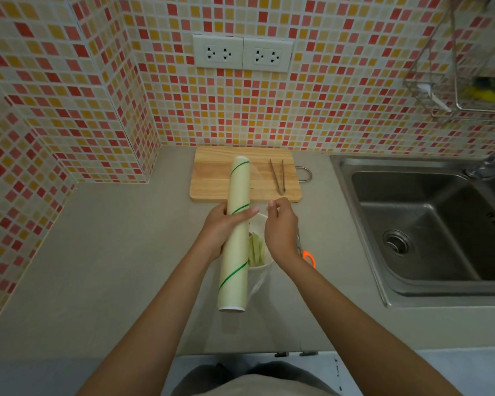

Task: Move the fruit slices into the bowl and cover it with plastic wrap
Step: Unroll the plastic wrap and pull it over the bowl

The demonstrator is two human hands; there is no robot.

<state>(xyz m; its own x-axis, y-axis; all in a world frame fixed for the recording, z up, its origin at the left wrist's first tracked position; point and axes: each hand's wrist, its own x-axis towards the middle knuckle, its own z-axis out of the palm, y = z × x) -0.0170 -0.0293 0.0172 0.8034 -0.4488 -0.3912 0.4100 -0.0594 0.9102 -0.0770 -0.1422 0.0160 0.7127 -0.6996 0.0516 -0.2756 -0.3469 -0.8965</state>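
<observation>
My left hand [220,228] grips a long cream roll of plastic wrap [236,235] with green stripes, held lengthwise above the counter. My right hand [280,230] pinches the loose edge of the clear film [259,281], which is drawn a short way off the roll. Beneath the two hands sits a white bowl [262,265] holding pale green fruit slices [256,248]; the roll and my right hand hide most of it.
A wooden cutting board [212,178] lies behind the bowl with metal tongs [277,177] on it. Orange-handled scissors [307,257] lie right of the bowl, partly under my right wrist. A steel sink [429,224] fills the right side. Tiled walls close the back and left.
</observation>
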